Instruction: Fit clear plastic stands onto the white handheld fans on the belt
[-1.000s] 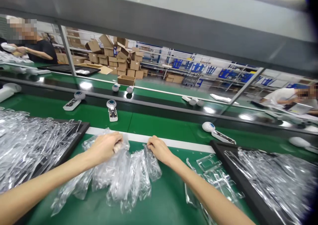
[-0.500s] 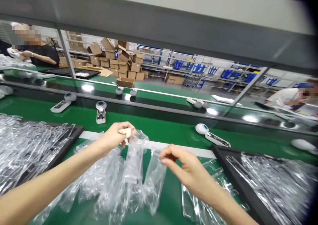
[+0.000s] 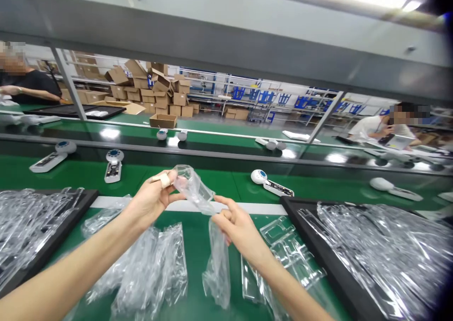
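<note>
Above the bench, my left hand (image 3: 157, 191) has its fingers closed on one end of a clear plastic bag (image 3: 193, 186), and pale tape wraps one of its fingers. My right hand (image 3: 235, 224) pinches the bag's other end, its index finger stretched along the edge. Below the right hand hangs a crumpled clear length (image 3: 217, 269); whether it is the same bag or another, I cannot tell. A heap of clear bags (image 3: 152, 264) lies under my left forearm. Clear moulded plastic parts (image 3: 293, 255) lie beside my right forearm.
Black trays filled with clear parts stand left (image 3: 31, 231) and right (image 3: 382, 255). Beyond a white strip, white devices with round heads (image 3: 114, 165) rest on the green belt (image 3: 170, 156). Two people sit across the line, before stacked cartons (image 3: 161, 92). A metal beam (image 3: 226, 47) spans overhead.
Both hands have come together with the bag raised and stretched between them. Earlier they hung two bags side by side over the heap. The view has shifted slightly to the right.
</note>
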Motion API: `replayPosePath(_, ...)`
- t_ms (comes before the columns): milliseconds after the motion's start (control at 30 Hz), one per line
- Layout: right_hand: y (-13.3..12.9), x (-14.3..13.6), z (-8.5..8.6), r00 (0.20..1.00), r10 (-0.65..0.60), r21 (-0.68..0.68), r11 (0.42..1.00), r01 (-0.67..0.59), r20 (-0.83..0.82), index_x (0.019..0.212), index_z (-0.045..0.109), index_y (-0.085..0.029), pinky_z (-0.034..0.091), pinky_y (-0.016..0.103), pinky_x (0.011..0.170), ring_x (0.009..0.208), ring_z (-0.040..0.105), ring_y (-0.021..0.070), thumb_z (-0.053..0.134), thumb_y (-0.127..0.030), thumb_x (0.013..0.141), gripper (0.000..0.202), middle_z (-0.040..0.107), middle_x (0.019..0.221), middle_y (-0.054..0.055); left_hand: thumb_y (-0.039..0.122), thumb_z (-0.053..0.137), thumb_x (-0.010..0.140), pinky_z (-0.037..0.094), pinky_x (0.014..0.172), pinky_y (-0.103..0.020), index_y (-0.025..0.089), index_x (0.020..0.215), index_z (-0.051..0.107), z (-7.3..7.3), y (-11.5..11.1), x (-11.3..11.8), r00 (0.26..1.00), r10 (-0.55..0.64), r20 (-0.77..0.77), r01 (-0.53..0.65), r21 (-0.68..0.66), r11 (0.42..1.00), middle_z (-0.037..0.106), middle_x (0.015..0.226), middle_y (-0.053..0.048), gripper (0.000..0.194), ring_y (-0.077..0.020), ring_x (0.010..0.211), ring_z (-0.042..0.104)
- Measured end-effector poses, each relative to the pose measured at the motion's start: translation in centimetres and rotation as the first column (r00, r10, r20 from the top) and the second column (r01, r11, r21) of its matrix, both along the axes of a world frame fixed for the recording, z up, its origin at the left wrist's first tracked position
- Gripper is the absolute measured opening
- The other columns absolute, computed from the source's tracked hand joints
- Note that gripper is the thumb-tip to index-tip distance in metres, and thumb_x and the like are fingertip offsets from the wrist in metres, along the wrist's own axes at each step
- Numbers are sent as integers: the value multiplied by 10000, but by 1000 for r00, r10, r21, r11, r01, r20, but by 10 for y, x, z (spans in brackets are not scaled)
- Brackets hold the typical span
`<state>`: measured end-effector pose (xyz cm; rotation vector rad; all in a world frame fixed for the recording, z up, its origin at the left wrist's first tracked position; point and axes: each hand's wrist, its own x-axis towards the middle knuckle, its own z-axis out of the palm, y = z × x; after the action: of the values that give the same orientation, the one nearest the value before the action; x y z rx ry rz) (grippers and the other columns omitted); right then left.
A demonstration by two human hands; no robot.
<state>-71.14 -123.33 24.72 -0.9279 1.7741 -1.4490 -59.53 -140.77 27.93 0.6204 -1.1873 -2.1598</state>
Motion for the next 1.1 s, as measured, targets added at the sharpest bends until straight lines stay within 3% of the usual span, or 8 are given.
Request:
replayPosePath(133,-14,-2,-3,958,-46,-117,990,82,284,1113,522,-146,342,215,419,428,302,51,615,-433,745,476,452,598,-82,177,689,759,574,624,-226,130,722,606,0,5,9,995,-30,-97,30,-4,1000,590,754,-12,102,-118,707,607)
replayPosePath(267,-16,-5,1,956,-79,-224,964,145,281,740,544,-170,309,200,415,410,287,37,651,-421,720,274,400,523,-88,181,765,664,556,623,-213,130,703,627,-5,15,17,997,-56,-56,56,6,998,602,737,-10,152,-116,691,596)
replayPosePath(433,1,-1,25,968,-123,-193,978,81,-221,653,524,-183,327,212,467,473,396,71,550,-329,834,234,454,552,-52,331,770,666,525,643,-237,136,773,647,-15,5,32,964,-170,203,195,-109,975,670,900,-79,254,-174,791,619)
replayPosePath(567,15,9,44,759,21,-40,997,-62,-651,722,558,-197,374,221,567,592,487,99,489,-244,904,201,547,654,-26,463,720,682,527,691,-303,164,992,637,-19,-41,53,941,37,336,89,-352,932,666,1029,-110,438,-244,943,616)
replayPosePath(700,14,12,45,624,160,67,983,-170,-765,766,552,-212,401,220,572,621,527,109,462,-213,921,179,571,706,-16,485,605,708,490,651,-276,168,996,654,-21,-104,78,744,285,604,272,-664,697,686,981,-85,431,-241,904,621)
replayPosePath(767,12,12,44,573,256,135,960,-245,-778,783,547,-220,417,219,561,621,533,112,438,-217,932,184,567,730,-10,465,539,722,483,727,-279,167,1009,659,-27,-128,89,567,387,727,458,-669,586,694,992,-77,430,-235,919,626)
replayPosePath(867,13,11,51,526,339,194,930,-312,-780,779,528,-229,448,214,562,639,554,115,421,-210,928,184,566,762,-5,497,551,675,471,769,-301,162,1040,658,-44,-148,97,382,428,819,622,-570,537,702,973,-89,507,-259,899,639)
replayPosePath(1100,15,8,73,592,321,150,936,-319,-739,729,496,-225,506,218,680,850,618,144,476,-214,877,150,616,959,30,418,679,543,441,759,-316,209,1050,662,-75,-155,77,375,371,850,697,-522,493,685,1003,-88,549,-282,914,620)
